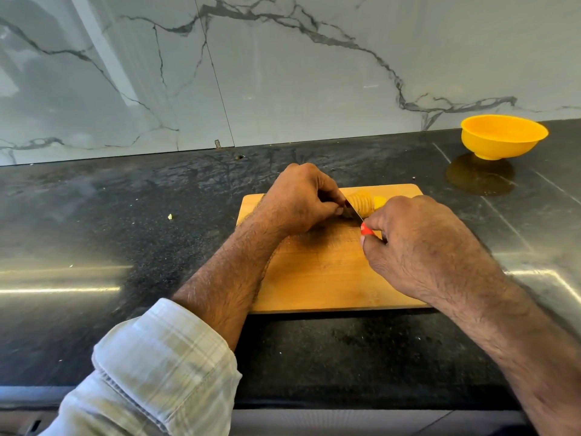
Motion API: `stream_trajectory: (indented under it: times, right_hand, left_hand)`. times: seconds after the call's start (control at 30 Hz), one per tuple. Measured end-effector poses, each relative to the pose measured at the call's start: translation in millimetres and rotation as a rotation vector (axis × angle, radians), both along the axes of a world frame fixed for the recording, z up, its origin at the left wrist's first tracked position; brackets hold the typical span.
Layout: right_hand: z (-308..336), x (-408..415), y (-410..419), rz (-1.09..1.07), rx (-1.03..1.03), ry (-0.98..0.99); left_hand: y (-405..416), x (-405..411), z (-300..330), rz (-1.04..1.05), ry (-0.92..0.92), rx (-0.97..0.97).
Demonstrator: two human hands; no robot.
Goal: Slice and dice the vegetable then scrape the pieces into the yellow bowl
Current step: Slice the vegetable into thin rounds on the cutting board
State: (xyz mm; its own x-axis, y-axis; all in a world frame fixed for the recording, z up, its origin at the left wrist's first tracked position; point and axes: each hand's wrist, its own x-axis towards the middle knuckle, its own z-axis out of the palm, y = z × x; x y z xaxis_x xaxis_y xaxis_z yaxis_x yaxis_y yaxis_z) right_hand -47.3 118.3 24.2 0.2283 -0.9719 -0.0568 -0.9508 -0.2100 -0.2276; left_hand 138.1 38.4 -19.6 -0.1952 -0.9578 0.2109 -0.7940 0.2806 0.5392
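A yellow vegetable [364, 202] lies near the far edge of the wooden cutting board [330, 278], part of it cut into thin slices that lean together. My left hand [298, 199] curls over its left end and holds it down. My right hand [418, 243] grips the red handle of a knife [355, 214], whose blade stands against the vegetable just beside my left fingers. The yellow bowl [503, 136] sits on the counter at the far right, apart from the board, and looks empty.
The board lies on a dark stone counter [125, 215] against a marble wall [283, 73]. A small pale scrap [170, 216] lies on the counter left of the board. The counter's front edge runs just below my forearms.
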Motion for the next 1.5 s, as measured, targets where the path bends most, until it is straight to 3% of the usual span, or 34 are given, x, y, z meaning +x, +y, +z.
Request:
stream_trajectory:
  times: [0.9, 1.2, 1.5]
  right_hand:
    - [-20, 7, -14, 0.007, 0.052, 0.057]
    - [3, -16, 4, 0.070, -0.058, -0.086]
    - [-22, -12, -12, 0.060, -0.197, -0.119]
  left_hand:
    - [1, 5, -1, -0.032, 0.000, -0.013]
    - [0, 4, 2, -0.045, -0.084, 0.011]
    - [1, 10, 1, -0.024, -0.067, -0.093]
